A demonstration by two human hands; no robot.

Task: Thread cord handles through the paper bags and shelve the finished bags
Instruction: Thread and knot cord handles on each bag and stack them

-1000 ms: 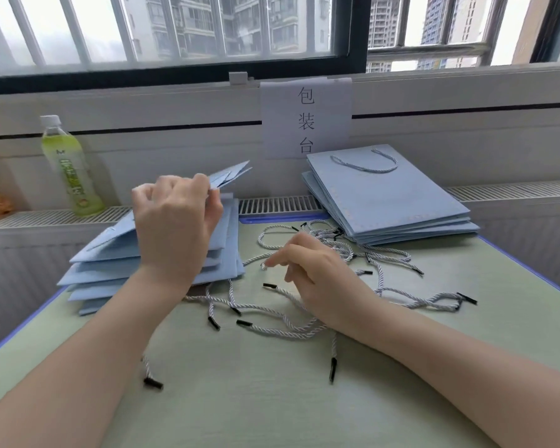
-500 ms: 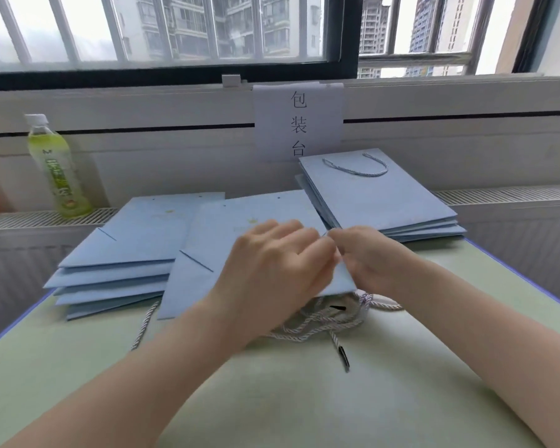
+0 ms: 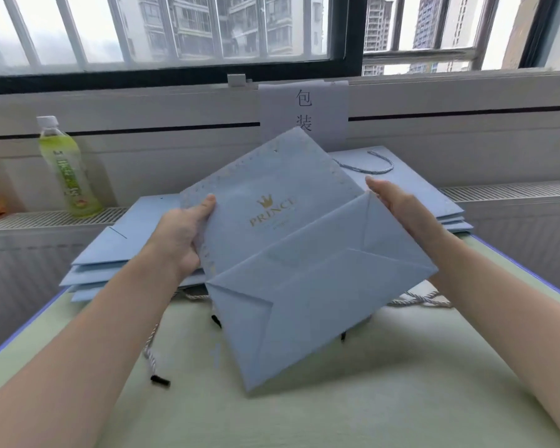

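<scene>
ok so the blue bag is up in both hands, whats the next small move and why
Probably lay the light blue paper bag flat, top edge within reach, then pick up one white twisted cord. Both the left hand and right hand are on the bag, it shows no handle, and the loose cords lie on the pale green table beneath it.

Bare forearms, unadorned hands (image 3: 181,234) (no sleeves visible)

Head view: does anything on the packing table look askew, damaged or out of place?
Nothing damaged. The bag is tilted only because both hands hold it up: left hand grips one edge, right hand touches the other. Loose cords lie tangled on the table under it, one trailing toward the near left edge.
</scene>
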